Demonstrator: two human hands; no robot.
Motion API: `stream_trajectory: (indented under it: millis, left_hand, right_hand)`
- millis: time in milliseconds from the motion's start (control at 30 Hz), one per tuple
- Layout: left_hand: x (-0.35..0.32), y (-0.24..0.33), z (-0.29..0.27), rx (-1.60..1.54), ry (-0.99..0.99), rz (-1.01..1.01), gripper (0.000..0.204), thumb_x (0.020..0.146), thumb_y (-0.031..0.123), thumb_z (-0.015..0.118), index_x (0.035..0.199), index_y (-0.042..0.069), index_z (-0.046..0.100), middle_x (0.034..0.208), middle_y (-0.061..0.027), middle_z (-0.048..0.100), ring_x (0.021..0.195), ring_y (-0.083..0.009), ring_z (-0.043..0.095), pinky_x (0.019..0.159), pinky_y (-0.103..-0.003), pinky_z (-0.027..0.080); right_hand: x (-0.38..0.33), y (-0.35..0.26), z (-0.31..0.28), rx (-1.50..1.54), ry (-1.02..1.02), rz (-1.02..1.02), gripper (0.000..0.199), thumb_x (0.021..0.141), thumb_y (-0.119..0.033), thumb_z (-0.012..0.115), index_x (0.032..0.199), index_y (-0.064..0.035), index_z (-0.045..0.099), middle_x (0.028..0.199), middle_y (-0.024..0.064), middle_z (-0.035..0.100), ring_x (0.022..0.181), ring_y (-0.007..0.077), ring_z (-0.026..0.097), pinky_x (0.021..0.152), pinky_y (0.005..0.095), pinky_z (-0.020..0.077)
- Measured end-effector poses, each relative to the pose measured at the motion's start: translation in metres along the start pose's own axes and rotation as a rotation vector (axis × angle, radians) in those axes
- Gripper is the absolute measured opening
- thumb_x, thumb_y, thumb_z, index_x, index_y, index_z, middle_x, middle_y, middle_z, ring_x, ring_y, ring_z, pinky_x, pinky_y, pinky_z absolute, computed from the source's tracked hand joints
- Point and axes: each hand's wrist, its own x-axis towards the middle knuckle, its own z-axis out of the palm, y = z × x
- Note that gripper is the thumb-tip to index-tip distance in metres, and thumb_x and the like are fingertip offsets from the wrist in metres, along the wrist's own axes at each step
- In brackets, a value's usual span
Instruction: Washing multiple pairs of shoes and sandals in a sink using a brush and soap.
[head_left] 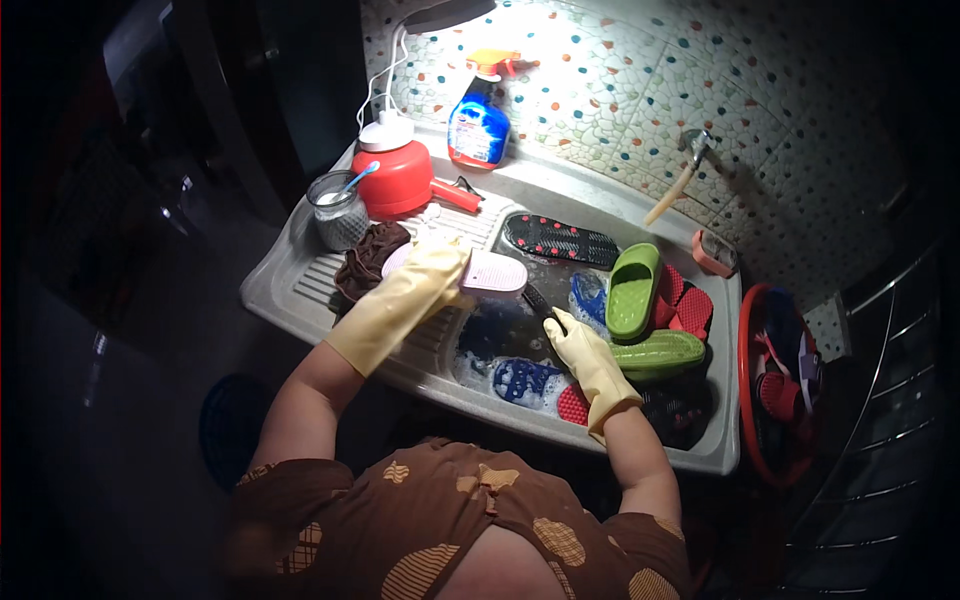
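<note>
In a pale yellow rubber glove, my left hand (437,268) grips a pale pink slipper (498,273) over the sink's ribbed side. My right hand (573,342), gloved the same, is closed on the handle of a dark brush (538,303), whose far end reaches to the slipper's edge. Below lies the sink (718,440) with dark, foamy water. A foam-covered blue slipper (526,380) lies near its front. Right of my right hand rest two green slippers (632,292), with red footwear (692,306) behind them. A black sole with red dots (562,240) lies at the back.
A red container (400,178) with a white top, a blue spray bottle (478,130) and a glass jar (340,215) stand at the back left, near a brown cloth (372,258). A tap (696,145) juts from the wall. A red-rimmed basin (748,400) stands right.
</note>
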Motion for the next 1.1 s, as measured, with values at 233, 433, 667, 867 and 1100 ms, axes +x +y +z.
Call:
stream_trajectory:
  millis: [233,433,667,867,1100]
  left_hand:
    - [0.002,0.012,0.004,-0.214,0.027,-0.207,0.088,0.059,0.05,0.084,0.13,0.004,0.055,0.126,-0.0217,0.06,0.12,-0.0391,0.055,0.099,-0.051,0.043]
    - [0.002,0.0,0.016,-0.314,0.101,-0.228,0.083,0.06,0.051,0.083,0.124,0.005,0.059,0.121,-0.0207,0.063,0.117,-0.0389,0.057,0.096,-0.051,0.044]
    - [0.003,-0.007,0.024,-0.387,0.122,-0.216,0.076,0.061,0.053,0.081,0.118,0.006,0.064,0.115,-0.0194,0.066,0.112,-0.0387,0.06,0.093,-0.051,0.046]
    - [-0.001,-0.01,0.046,-0.179,0.336,-0.284,0.066,0.065,0.066,0.072,0.101,0.01,0.072,0.099,-0.0196,0.068,0.1,-0.0394,0.064,0.084,-0.05,0.048]
    - [0.003,-0.006,0.046,-0.285,0.278,-0.341,0.076,0.066,0.067,0.071,0.118,0.012,0.067,0.109,-0.0207,0.067,0.108,-0.0396,0.06,0.094,-0.055,0.043]
  right_hand:
    - [0.031,0.039,0.03,0.643,0.105,0.11,0.043,0.101,-0.025,0.053,0.139,-0.0057,0.056,0.092,0.0076,0.072,0.07,0.0099,0.062,0.064,0.0227,0.0476]
    - [-0.01,-0.022,-0.013,0.371,0.139,0.05,0.045,0.102,-0.036,0.056,0.143,-0.0169,0.056,0.071,-0.0058,0.056,0.062,0.0027,0.049,0.057,0.0215,0.0407]
    - [-0.036,-0.078,-0.011,-0.022,0.04,-0.135,0.046,0.102,-0.04,0.051,0.145,-0.0236,0.052,0.095,0.0138,0.073,0.075,0.0183,0.066,0.07,0.0328,0.05]
    - [0.04,-0.129,0.009,-0.063,-0.056,-0.159,0.046,0.104,-0.03,0.045,0.145,-0.0107,0.047,0.102,0.0258,0.067,0.091,0.0383,0.067,0.077,0.0405,0.0502]
    - [-0.031,-0.112,0.013,-0.159,-0.024,-0.414,0.05,0.105,-0.028,0.043,0.152,-0.0123,0.036,0.09,0.029,0.066,0.08,0.0429,0.066,0.074,0.0489,0.0522]
